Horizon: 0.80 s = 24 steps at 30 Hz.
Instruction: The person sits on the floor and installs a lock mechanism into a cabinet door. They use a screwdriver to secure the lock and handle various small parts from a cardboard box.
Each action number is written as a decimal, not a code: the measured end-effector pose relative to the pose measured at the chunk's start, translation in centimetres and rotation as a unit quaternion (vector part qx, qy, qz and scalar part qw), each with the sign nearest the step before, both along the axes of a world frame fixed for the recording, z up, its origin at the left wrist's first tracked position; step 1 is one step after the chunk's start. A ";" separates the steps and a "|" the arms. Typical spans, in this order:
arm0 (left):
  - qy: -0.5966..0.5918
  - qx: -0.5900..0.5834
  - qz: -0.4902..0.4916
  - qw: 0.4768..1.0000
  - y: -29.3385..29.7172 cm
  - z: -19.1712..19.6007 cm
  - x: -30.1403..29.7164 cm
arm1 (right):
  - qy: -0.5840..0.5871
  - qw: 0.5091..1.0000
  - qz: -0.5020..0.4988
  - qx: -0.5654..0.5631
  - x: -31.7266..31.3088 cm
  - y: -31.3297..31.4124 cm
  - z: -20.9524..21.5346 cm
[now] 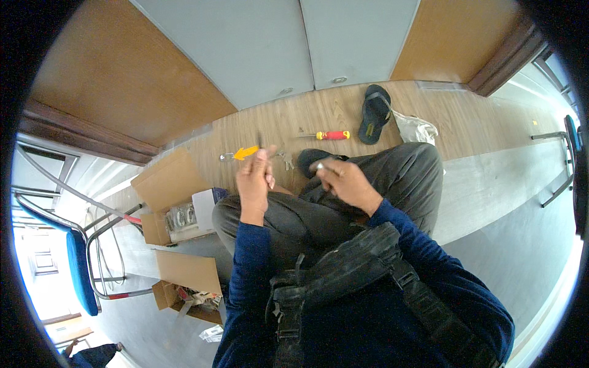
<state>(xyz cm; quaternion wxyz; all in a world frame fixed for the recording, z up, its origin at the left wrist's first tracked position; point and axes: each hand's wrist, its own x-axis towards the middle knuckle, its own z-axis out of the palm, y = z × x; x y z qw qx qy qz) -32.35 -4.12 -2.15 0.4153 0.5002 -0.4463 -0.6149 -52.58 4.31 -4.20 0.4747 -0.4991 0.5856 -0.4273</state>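
My left hand (253, 185) is raised over my left knee, its fingers curled and pressed together. Whatever it holds, if anything, is blurred and too small to make out. An orange arrow-shaped piece (246, 152) shows just beyond its fingertips, beside a small metal piece (227, 157) on the wooden floor. My right hand (351, 185) pinches a small whitish object (319, 166) between thumb and forefinger, its kind unclear. Between the hands, slightly farther off, lies a small bunch of keys (286, 161). Beyond my right hand rests a red-and-yellow-handled screwdriver (333, 135).
A black flip-flop (375, 113) lies by a white cloth bag (417, 130). At left stand an open cardboard box (157, 228) with clear packs and another box (187, 270) with scraps. A blue chair (80, 270) is farther left. Grey cabinet doors (264, 49) rise ahead.
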 end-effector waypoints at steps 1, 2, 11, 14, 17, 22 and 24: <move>-0.069 -0.013 -0.047 0.996 0.8 0.8 -0.2 | -0.009 1.000 -0.021 -0.001 -0.4 -0.1 1.4; -0.132 -0.093 -0.062 0.985 1.5 1.7 -0.5 | 0.007 0.999 -0.031 -0.033 -1.0 -0.3 1.8; -0.325 -0.367 -0.134 0.862 3.8 6.9 -0.4 | 0.170 0.952 0.034 -0.251 -3.0 -1.2 9.2; -0.328 -0.405 -0.141 0.842 3.8 7.3 -0.3 | 0.188 0.944 0.076 -0.261 -3.1 -1.5 9.9; -0.327 -0.408 -0.153 0.839 3.9 7.6 -0.4 | 0.216 0.931 0.096 -0.278 -3.0 -1.5 9.7; -0.360 -0.395 -0.195 0.823 4.3 8.0 -0.9 | 0.230 0.927 0.134 -0.266 -2.6 -1.0 9.2; -0.371 -0.425 -0.191 0.804 4.4 7.9 -0.9 | 0.236 0.929 0.148 -0.242 -2.4 -0.9 9.3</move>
